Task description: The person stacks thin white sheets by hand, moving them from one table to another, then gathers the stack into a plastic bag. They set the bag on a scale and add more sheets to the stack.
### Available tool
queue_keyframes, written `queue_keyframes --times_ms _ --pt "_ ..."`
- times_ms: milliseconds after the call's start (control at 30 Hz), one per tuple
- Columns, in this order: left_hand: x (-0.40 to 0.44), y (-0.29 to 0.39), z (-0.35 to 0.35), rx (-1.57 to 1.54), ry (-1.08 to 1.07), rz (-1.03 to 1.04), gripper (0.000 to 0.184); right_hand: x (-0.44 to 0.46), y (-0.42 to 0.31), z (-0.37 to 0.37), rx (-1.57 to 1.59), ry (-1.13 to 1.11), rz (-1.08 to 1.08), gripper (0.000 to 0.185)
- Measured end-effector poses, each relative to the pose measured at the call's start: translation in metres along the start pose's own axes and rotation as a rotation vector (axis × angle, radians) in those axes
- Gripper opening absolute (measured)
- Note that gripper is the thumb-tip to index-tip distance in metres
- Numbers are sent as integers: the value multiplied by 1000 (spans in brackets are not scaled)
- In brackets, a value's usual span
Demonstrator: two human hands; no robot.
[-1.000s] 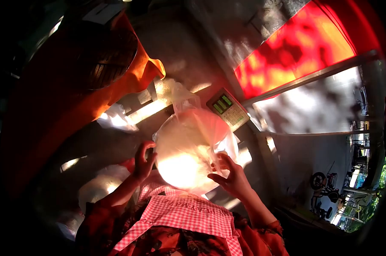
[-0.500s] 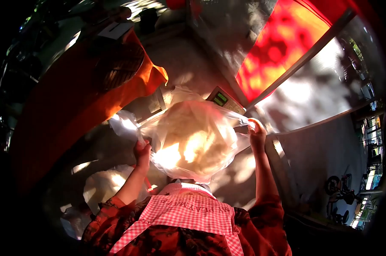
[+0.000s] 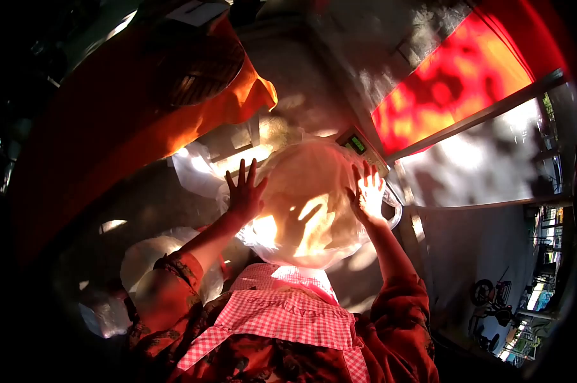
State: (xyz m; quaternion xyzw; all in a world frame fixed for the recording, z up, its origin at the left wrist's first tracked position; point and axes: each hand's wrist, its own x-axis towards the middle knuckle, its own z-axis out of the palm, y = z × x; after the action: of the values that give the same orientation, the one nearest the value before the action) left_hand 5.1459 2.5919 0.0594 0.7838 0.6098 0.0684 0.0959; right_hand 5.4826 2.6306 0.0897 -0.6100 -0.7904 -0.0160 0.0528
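Observation:
A large clear plastic bag (image 3: 304, 204), bulging with pale tan contents I cannot make out, stands in front of my body. My left hand (image 3: 245, 196) is at the bag's left side, fingers spread and holding nothing. On the other side, my right hand (image 3: 369, 195) has its fingers stretched out over the bag's right edge, near a loose plastic loop (image 3: 395, 210). Whether either palm presses on the plastic I cannot tell. Just beyond the bag is a device with a green digital display (image 3: 356, 143), like a scale's readout, partly hidden by the bag.
An orange cloth (image 3: 129, 121) covers a table at the left, with a round slatted tray (image 3: 208, 80) on it. Another filled plastic bag (image 3: 141, 255) is at lower left. A red-orange cloth panel (image 3: 448, 83) hangs at upper right. A motorbike (image 3: 492, 306) stands far right.
Both hands have let go of the bag's gathered plastic edges and opened. They have moved inward to the bag's sides. The view has shifted slightly.

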Motion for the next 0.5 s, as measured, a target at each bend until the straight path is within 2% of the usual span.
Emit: queue_keyframes --times_ms 33,67,100,133,167,200,233,267,300,367,400,433,500 --pt "12 -9 4 43 -46 -91 65 13 19 20 -50 -27 92 67" --pt "25 -32 34 -86 -41 -106 65 22 34 36 -10 -70 83 66" --pt "36 -50 61 -215 -38 -124 66 29 51 59 117 -37 30 64" --pt "45 -45 39 -374 -112 -179 70 38 69 82 333 -98 50 58" --pt "53 -49 43 -411 -71 -152 72 47 82 102 548 -160 66 53" --pt "63 -56 52 -447 -26 -125 73 57 87 116 601 15 -18 34" --pt "72 -66 65 -480 15 -95 75 73 97 126 604 -101 34 22" --pt "82 -77 91 -589 152 -84 72 86 103 141 630 -142 113 20" --pt "90 -80 96 -715 10 -187 68 94 108 155 652 -189 195 20" --pt "109 -83 110 -969 -275 -401 59 103 120 182 621 -207 180 22" --pt "112 -96 136 -1279 -339 -601 45 104 126 198 606 -219 173 23" --pt "116 -93 139 -1318 -399 -813 35 102 140 222 544 -301 100 27" --pt "119 -76 135 -1255 -343 -697 27 95 171 279 421 -461 -48 34"
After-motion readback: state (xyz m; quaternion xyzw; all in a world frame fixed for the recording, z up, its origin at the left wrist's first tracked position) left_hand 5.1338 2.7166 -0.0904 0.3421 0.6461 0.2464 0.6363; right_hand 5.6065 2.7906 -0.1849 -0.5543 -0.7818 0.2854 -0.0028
